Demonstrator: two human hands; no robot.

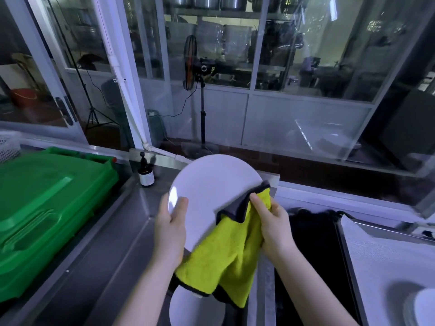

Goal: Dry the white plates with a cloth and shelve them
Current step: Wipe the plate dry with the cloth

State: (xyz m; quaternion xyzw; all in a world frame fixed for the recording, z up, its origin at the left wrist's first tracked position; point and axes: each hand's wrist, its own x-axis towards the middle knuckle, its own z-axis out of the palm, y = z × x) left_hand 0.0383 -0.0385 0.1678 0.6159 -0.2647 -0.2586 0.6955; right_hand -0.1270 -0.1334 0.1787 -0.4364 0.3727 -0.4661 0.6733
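Note:
I hold a round white plate (211,184) tilted up over the steel counter. My left hand (170,222) grips its left rim, thumb on the face. My right hand (270,222) presses a yellow cloth with a dark grey edge (226,252) against the plate's lower right side; the cloth hangs down below the plate. A second white plate (195,309) lies on the counter under the cloth, partly hidden by it. Another white plate (423,307) sits at the bottom right on a white surface.
A green plastic crate lid (47,203) fills the left. A small dark pump bottle (146,172) stands on the steel counter (106,255). A dark gap (310,255) lies right of my hands. Behind stand glass partitions and a standing fan (195,64).

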